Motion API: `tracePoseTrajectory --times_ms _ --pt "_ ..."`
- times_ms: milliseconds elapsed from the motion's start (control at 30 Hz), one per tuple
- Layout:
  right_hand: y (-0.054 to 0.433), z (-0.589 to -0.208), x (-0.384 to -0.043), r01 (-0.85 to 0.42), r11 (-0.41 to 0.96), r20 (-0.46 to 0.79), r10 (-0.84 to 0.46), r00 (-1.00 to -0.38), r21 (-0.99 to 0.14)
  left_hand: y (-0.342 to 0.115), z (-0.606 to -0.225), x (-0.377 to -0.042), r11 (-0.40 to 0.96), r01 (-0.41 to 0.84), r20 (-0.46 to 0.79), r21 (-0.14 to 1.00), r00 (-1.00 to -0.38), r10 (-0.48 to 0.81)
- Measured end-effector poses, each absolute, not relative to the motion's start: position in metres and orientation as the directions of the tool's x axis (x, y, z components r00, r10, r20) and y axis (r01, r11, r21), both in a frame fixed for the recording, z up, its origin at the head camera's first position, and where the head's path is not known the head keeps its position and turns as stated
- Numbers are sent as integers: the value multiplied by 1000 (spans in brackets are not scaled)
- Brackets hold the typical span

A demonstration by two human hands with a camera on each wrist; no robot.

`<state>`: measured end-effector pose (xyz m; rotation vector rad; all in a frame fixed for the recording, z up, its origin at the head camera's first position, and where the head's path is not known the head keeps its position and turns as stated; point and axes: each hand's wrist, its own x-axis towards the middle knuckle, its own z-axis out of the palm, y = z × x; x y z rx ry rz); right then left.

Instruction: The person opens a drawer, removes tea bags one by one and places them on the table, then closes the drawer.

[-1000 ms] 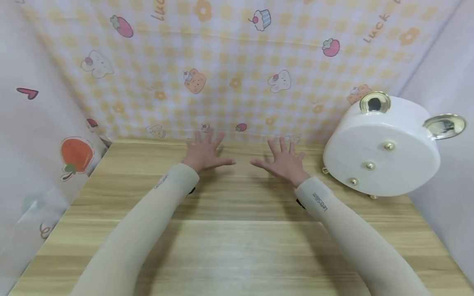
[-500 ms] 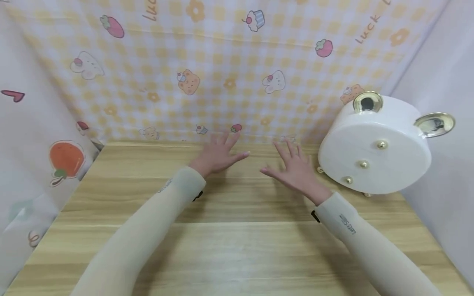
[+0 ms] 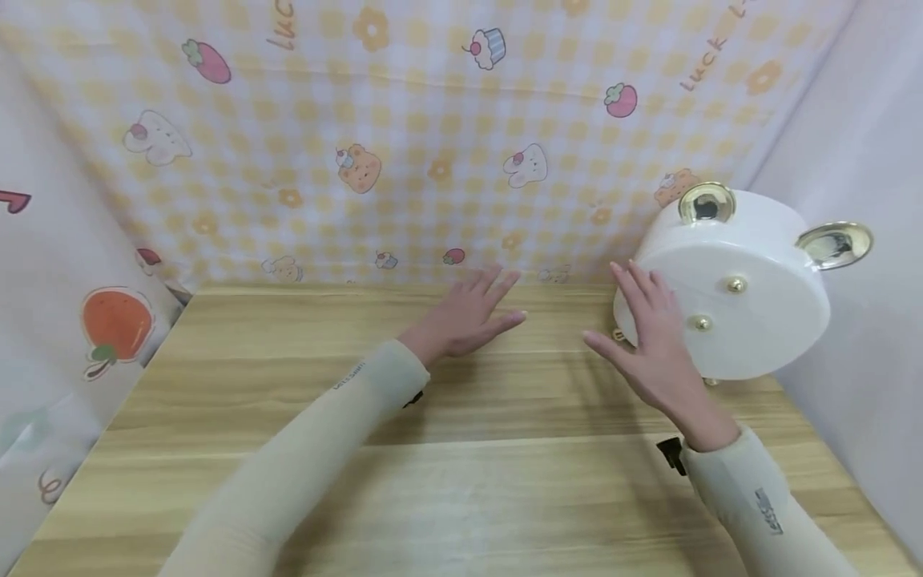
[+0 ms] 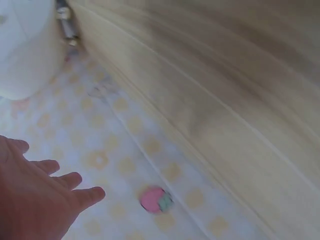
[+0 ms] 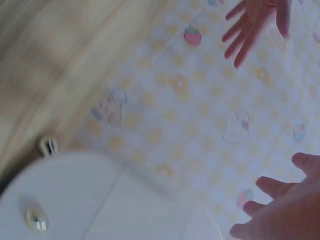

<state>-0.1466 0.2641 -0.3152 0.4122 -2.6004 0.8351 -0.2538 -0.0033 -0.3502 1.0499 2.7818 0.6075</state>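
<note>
Hands [image 3: 463, 319] [image 3: 658, 353] above tabletop [image 3: 461, 505], room between

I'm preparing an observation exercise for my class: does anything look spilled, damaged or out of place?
Nothing stands out. The white object with gold fittings shows no visible damage, and I see no spill on the wooden table.

place: cloth-lined booth, room type unclear | wood-grain tabletop [image 3: 461, 497] | checked cartoon-print backdrop [image 3: 411, 112] | pale side sheet [image 3: 880, 336]

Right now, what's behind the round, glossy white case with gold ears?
Past the white case, yellow-checked white fabric and pale side cloth show; whatever its body covers cannot be seen.
</note>
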Motion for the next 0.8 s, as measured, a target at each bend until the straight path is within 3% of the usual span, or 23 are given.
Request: tracePoseTrajectory --times_ms 133,233,400,600,800 --pt "279 -309 -135 -415 777 553 -105 -827 -473 17 -349 -246 605 626 66 492 -719 692" --pt "292 -305 -127 -425 772 619 -52 -783 -473 35 -343 -237 493 604 96 627 -687 720" --pt "315 -299 -116 -407 765 672 44 -740 -499 72 -321 -213 282 433 124 856 -702 702" --pt "345 -293 -105 -361 754 688 162 -707 -548 106 -297 -196 209 437 201 875 -720 664" --pt "363 -292 -99 -268 750 667 294 -684 -605 125 -303 -210 133 392 242 910 -765 597"
